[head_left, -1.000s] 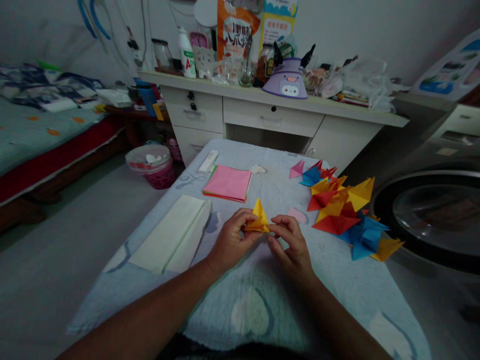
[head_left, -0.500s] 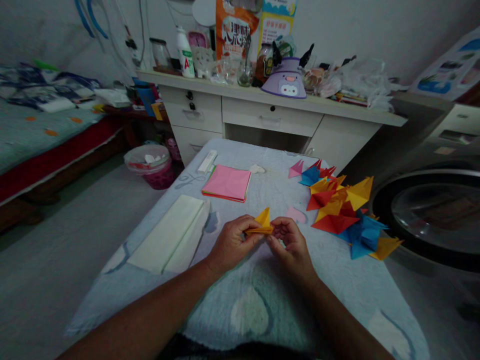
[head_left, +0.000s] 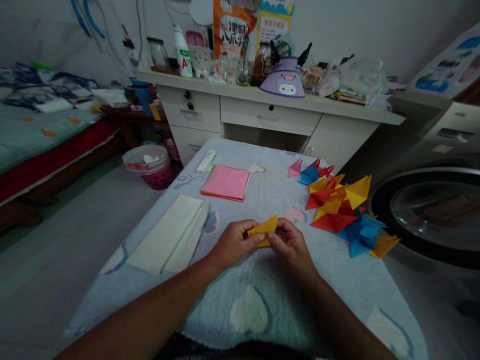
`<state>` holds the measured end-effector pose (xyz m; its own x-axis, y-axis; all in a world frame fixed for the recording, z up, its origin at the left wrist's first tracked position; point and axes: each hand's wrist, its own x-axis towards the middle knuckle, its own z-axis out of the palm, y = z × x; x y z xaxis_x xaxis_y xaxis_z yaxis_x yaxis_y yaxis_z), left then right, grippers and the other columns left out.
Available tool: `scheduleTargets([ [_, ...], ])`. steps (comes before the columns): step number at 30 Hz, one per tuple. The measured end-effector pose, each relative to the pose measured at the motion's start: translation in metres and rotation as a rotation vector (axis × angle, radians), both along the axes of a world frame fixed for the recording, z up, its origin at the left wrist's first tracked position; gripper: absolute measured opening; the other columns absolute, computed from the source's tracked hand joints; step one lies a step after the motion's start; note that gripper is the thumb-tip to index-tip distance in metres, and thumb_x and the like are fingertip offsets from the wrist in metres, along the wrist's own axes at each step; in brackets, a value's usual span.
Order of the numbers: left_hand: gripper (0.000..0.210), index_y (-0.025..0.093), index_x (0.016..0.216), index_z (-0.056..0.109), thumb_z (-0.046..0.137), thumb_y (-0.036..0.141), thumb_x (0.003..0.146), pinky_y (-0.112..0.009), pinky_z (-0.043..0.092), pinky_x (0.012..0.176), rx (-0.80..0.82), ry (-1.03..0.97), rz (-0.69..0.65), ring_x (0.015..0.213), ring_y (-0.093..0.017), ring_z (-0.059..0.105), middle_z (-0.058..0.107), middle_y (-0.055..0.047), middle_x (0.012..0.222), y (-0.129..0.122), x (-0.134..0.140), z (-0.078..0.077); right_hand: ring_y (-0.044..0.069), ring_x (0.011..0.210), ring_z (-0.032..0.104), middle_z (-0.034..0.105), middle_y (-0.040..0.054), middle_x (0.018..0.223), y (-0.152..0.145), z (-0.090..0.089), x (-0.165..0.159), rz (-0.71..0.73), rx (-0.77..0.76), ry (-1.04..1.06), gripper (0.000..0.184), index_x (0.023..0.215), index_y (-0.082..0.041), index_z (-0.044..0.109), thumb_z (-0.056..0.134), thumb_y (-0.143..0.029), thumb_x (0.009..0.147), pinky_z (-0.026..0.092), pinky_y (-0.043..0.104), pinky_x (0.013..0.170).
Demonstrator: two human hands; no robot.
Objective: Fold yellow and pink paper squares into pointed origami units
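A folded piece of yellow origami paper [head_left: 264,228] is held up over the near middle of the table. My left hand [head_left: 236,243] pinches its left side, thumb in front and fingers behind. At its right end, my right hand [head_left: 292,245] grips it between thumb and curled fingers. Beyond my hands lies a stack of square coloured paper [head_left: 226,182], pink on top. To the right sits a cluster of folded paper cranes [head_left: 335,218] in red, yellow, blue and pink. Fingers partly hide the yellow paper's lower edge.
A pale folded cloth or paper [head_left: 165,235] lies left on the cloth-covered table [head_left: 247,310], with a small white box [head_left: 206,161] behind. A white desk [head_left: 270,112] holding jars and bags stands beyond; a pink bin [head_left: 150,167] is left, a washing machine [head_left: 442,210] right.
The yellow paper has been turned, so its flat triangular face now shows instead of a narrow edge with an upright point. Both hands stay on it, the right thumb now pressing its front.
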<state>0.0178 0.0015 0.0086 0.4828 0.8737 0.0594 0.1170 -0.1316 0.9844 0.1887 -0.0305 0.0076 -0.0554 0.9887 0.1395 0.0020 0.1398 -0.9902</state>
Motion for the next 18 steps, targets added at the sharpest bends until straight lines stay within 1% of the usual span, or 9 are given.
scheduleTargets([
  [2,0.022,0.015,0.076,0.064,0.062,0.036,0.083,-0.020,0.033,0.054,-0.004,0.017,-0.018,0.059,-0.009,0.046,0.052,0.004,0.064,-0.0001,-0.0003,-0.0004,0.013,0.070,0.053,0.056,-0.0013,0.077,-0.0005,0.0022,0.0001,0.017,-0.011,0.050,0.022,0.091,-0.022,0.059,0.067,-0.040,0.082,0.045,0.025,0.064],
  [4,0.022,0.015,0.075,0.064,0.062,0.035,0.082,-0.021,0.033,0.054,0.000,0.039,-0.041,0.059,-0.010,0.046,0.052,0.004,0.064,-0.0005,-0.0002,-0.0012,0.012,0.068,0.051,0.054,-0.0020,0.075,-0.0006,0.0039,0.0012,0.030,-0.012,0.068,0.019,0.087,-0.021,0.061,0.066,-0.039,0.083,0.042,0.024,0.062],
  [7,0.019,0.015,0.074,0.063,0.061,0.033,0.081,-0.020,0.032,0.054,0.002,0.074,-0.065,0.059,-0.010,0.046,0.052,0.004,0.064,-0.0004,0.0006,-0.0026,0.012,0.067,0.047,0.051,-0.0021,0.072,0.0001,0.0050,0.0044,0.012,0.014,0.026,0.019,0.077,-0.019,0.063,0.063,-0.037,0.086,0.038,0.024,0.061],
  [10,0.020,0.015,0.073,0.062,0.060,0.033,0.080,-0.020,0.032,0.054,-0.012,0.095,-0.072,0.059,-0.010,0.046,0.051,0.004,0.064,0.0005,0.0014,-0.0037,0.011,0.066,0.046,0.050,-0.0019,0.071,0.0013,0.0051,0.0074,-0.013,0.025,-0.003,0.021,0.074,-0.019,0.064,0.061,-0.035,0.088,0.036,0.024,0.061],
  [14,0.020,0.015,0.074,0.061,0.059,0.033,0.081,-0.020,0.032,0.054,-0.017,0.108,-0.070,0.060,-0.010,0.047,0.052,0.004,0.065,0.0009,0.0015,-0.0029,0.012,0.066,0.045,0.049,-0.0015,0.071,0.0021,0.0042,0.0082,-0.021,0.021,-0.001,0.024,0.074,-0.019,0.065,0.059,-0.036,0.089,0.036,0.025,0.061],
  [18,0.016,0.015,0.072,0.061,0.059,0.029,0.079,-0.020,0.032,0.054,0.002,0.144,-0.052,0.059,-0.009,0.046,0.051,0.004,0.064,0.0002,0.0012,-0.0011,0.011,0.063,0.046,0.052,-0.0026,0.070,0.0030,0.0010,0.0069,-0.037,-0.007,0.058,0.017,0.083,-0.020,0.064,0.062,-0.037,0.087,0.037,0.025,0.060],
])
